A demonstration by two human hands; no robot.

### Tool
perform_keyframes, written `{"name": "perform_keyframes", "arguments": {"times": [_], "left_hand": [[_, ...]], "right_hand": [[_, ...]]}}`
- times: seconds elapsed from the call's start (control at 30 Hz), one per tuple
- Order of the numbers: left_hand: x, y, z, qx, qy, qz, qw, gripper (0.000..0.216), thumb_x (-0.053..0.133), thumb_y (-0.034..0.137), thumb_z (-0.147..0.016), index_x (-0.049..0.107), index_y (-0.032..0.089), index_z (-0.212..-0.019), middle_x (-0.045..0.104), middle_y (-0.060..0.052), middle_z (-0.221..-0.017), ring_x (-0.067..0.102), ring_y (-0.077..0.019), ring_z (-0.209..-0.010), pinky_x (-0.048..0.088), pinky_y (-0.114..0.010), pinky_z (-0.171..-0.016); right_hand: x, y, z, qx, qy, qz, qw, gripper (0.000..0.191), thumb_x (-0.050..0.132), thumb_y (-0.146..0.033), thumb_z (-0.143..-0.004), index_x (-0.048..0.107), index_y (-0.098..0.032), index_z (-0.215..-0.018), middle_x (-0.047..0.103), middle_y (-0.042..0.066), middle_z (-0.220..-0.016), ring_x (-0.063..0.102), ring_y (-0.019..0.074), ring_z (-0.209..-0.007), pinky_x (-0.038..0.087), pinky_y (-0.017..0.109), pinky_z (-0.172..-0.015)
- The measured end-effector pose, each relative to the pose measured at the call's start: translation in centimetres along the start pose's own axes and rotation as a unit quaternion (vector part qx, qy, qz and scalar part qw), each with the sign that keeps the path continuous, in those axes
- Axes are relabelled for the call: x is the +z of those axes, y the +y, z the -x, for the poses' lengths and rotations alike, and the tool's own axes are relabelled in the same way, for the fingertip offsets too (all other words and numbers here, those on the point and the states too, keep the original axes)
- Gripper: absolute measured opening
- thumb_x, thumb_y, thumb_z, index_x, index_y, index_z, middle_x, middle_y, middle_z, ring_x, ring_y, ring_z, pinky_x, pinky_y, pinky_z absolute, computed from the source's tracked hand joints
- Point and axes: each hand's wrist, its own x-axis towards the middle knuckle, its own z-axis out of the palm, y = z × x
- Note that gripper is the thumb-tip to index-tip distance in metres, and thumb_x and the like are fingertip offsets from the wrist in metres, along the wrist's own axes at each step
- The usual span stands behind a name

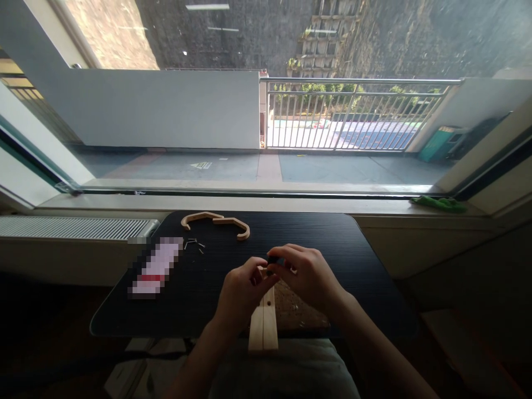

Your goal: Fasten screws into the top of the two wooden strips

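Centrally, the wooden workpiece (270, 330) lies beneath the hands, its lower end projecting past the near edge of the black table (353, 244). It is pale and straight-edged, with a narrow lengthwise seam and a round dark hole. A brown board (297, 310) sits just beside it. The right hand (311, 271) pinches a small dark piece (273, 260). The left hand (241, 285) has its fingers bent close by; whether they grip anything cannot be determined.
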Motion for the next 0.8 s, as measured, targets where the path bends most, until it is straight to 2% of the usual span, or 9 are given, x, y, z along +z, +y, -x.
{"name": "perform_keyframes", "arguments": {"times": [0.13, 0.27, 0.4, 0.5, 0.6, 0.8], "left_hand": [[0.1, 0.1, -0.1, -0.001, 0.01, -0.008, 1.0, 0.015, 0.072, 0.034, -0.076, 0.069, 0.02, -0.077, 0.055, 0.007, -0.052, 0.048, -0.0095, -0.047, 0.034, -0.02, -0.05], [0.1, 0.0, -0.2, -0.009, 0.005, 0.007, 1.0, 0.021, 0.068, 0.037, -0.078, 0.066, 0.018, -0.069, 0.054, 0.006, -0.052, 0.047, -0.0093, -0.048, 0.032, -0.02, -0.049], [0.0, -0.3, -0.2, -0.019, -0.007, 0.023, 1.0, 0.023, 0.067, 0.038, -0.078, 0.065, 0.018, -0.069, 0.053, 0.006, -0.052, 0.046, -0.0092, -0.049, 0.032, -0.02, -0.048], [0.0, -0.7, -0.3, -0.015, -0.011, 0.033, 0.999, 0.026, 0.068, 0.041, -0.079, 0.064, 0.018, -0.068, 0.053, 0.006, -0.052, 0.045, -0.009, -0.048, 0.032, -0.02, -0.048], [0.0, -1.0, -0.3, -0.006, -0.017, 0.044, 0.999, 0.03, 0.069, 0.044, -0.079, 0.063, 0.018, -0.068, 0.054, 0.006, -0.053, 0.046, -0.0093, -0.049, 0.034, -0.02, -0.049], [0.0, -1.1, -0.2, 0.0, -0.02, 0.054, 0.998, 0.029, 0.069, 0.042, -0.079, 0.062, 0.018, -0.066, 0.053, 0.006, -0.052, 0.045, -0.0089, -0.048, 0.033, -0.02, -0.049]], "right_hand": [[-0.1, -0.2, -0.1, -0.001, -0.006, 0.01, 1.0, 0.013, 0.069, -0.019, -0.087, 0.07, -0.022, -0.1, 0.072, 0.001, -0.086, 0.061, 0.0116, -0.063, 0.042, 0.023, -0.061], [0.2, -0.2, -0.1, 0.006, -0.005, 0.001, 1.0, 0.012, 0.07, -0.021, -0.086, 0.07, -0.023, -0.098, 0.071, 0.0, -0.084, 0.059, 0.011, -0.061, 0.042, 0.023, -0.06], [0.3, 0.0, 0.0, 0.013, -0.015, -0.055, 0.998, 0.023, 0.068, -0.02, -0.086, 0.068, -0.023, -0.109, 0.071, 0.002, -0.093, 0.06, 0.0106, -0.061, 0.046, 0.024, -0.059], [0.2, 0.1, 0.2, -0.005, -0.017, -0.104, 0.994, 0.034, 0.058, -0.014, -0.09, 0.064, -0.024, -0.122, 0.07, 0.006, -0.109, 0.065, 0.013, -0.072, 0.052, 0.027, -0.067], [0.1, 0.2, 0.3, -0.027, -0.009, -0.137, 0.99, 0.038, 0.048, -0.009, -0.092, 0.063, -0.023, -0.125, 0.067, 0.009, -0.117, 0.067, 0.0174, -0.091, 0.054, 0.03, -0.076], [0.5, 0.3, 0.1, -0.018, -0.018, -0.191, 0.981, 0.032, 0.046, -0.011, -0.095, 0.067, -0.021, -0.117, 0.067, 0.008, -0.109, 0.065, 0.0166, -0.087, 0.053, 0.029, -0.073]]}}
